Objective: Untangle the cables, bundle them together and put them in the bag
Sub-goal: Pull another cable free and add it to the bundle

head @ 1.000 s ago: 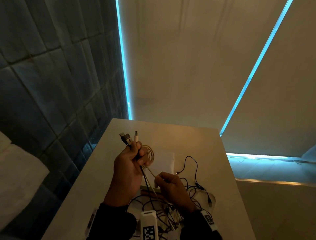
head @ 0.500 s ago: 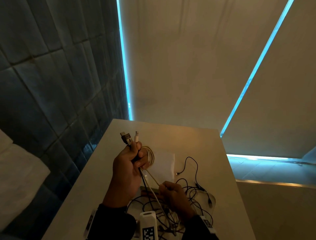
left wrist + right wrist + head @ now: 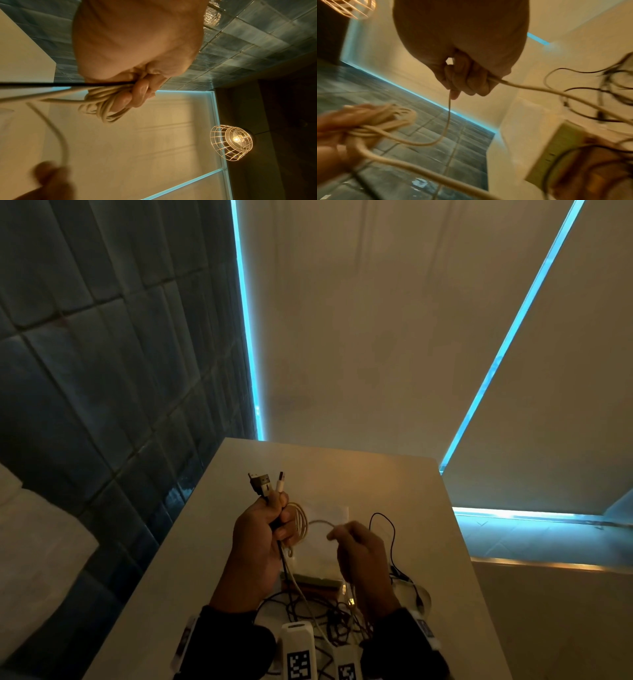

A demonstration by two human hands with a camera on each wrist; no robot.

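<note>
Coiling into several small loops, the cream cable point(image 3: 299, 523) sits above the worktop point(image 3: 376, 481) in the left hand point(image 3: 257, 537), with a white plug point(image 3: 280, 481) and a dark plug point(image 3: 259, 485) standing up out of the fist. A black cable point(image 3: 283, 559) drops from the same fist to a tangle of dark cables point(image 3: 329, 616) lying on the near part of the worktop. A pale flat bag point(image 3: 325, 546) lies under the hands. The worktop's left edge runs beside a tiled wall point(image 3: 102, 371); its far half is bare. Left grip: fingers curled tight round coil and black cable. Right hand point(image 3: 359, 556): fingers curled, pinching a free run of the cream cable that arcs across to the coil.
</note>
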